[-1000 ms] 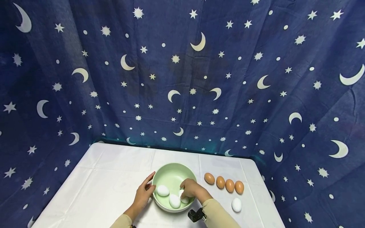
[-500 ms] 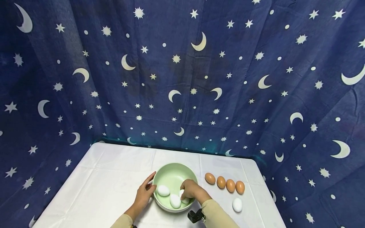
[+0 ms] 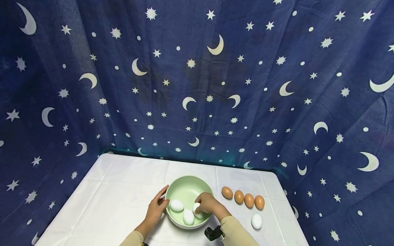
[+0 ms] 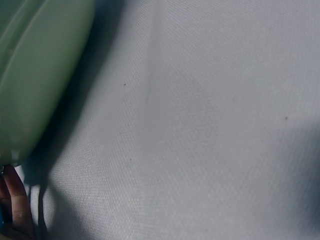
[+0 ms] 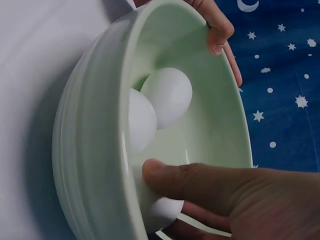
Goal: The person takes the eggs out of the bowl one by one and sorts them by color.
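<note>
A light green bowl (image 3: 187,187) stands on the white-covered table. My left hand (image 3: 155,209) holds its left side, the thumb over the rim and the fingers along the outer wall; part of this grip also shows in the right wrist view. Inside the bowl, my right hand (image 3: 209,202) grips a white egg (image 5: 162,212) between thumb and fingers, near the right wall. Two other white eggs lie in the bowl, one white egg (image 3: 176,205) at the left and another white egg (image 3: 188,217) at the near side. The right fingertips are partly hidden behind the held egg.
Several brown eggs (image 3: 239,196) lie in a slanting row on the table right of the bowl. Nearer to me is a single white egg (image 3: 256,221). A dark blue curtain (image 3: 197,85) with moons and stars hangs behind the white tablecloth (image 3: 129,184).
The right hand and its egg have shifted very slightly within the bowl, and more of the egg shows. The left hand and the bowl stay where they were.
</note>
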The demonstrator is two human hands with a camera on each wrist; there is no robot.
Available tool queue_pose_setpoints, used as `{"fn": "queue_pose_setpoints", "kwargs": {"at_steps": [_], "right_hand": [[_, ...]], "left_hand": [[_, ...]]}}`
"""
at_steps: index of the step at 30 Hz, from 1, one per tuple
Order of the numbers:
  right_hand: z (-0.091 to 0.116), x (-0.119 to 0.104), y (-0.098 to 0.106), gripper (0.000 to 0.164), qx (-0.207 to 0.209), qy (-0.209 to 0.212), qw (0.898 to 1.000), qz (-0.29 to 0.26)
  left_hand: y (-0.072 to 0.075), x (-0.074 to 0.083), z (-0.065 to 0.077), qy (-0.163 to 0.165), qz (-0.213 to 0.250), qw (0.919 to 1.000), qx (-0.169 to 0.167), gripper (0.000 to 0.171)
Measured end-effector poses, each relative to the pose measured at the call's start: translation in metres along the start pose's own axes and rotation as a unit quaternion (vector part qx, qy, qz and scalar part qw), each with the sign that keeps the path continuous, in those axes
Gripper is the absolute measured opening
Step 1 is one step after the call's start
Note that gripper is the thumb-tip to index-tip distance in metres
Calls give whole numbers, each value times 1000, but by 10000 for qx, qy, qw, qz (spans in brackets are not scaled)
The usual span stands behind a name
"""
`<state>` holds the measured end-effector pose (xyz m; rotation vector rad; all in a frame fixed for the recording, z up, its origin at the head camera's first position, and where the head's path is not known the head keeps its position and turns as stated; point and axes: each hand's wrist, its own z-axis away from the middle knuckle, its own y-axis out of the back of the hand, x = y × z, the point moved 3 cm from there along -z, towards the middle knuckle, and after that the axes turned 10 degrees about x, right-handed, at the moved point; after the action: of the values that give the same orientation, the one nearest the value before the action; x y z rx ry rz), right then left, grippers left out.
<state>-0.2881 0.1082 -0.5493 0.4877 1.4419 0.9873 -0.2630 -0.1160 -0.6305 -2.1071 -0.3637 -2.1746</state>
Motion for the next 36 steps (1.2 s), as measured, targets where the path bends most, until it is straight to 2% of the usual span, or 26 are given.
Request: {"fn": "queue_pose_setpoints", "kwargs": {"at_steps": [12, 14, 17, 23, 31, 36], "right_hand": [[0, 8, 0, 38, 243, 75, 9986, -468], [1, 9, 0, 39, 334, 113, 9978, -556], [2, 10, 0, 40, 442, 82, 9955, -834], [3, 16, 1, 43, 426, -211, 9849, -1664], [4, 24, 4, 47, 572, -508, 9657, -2481], [4, 26, 4, 50, 820, -607, 9520, -2885]], "left_hand": [[0, 3, 2, 45, 5, 10000, 12, 56], [1, 10, 5, 88, 12, 10000, 1, 56], [1, 11, 5, 111, 16, 9999, 4, 56], [1, 1, 1, 24, -66, 10000, 45, 56], [1, 2, 2, -78, -95, 9999, 90, 56], [1, 2, 1, -53, -28, 10000, 48, 56]]}}
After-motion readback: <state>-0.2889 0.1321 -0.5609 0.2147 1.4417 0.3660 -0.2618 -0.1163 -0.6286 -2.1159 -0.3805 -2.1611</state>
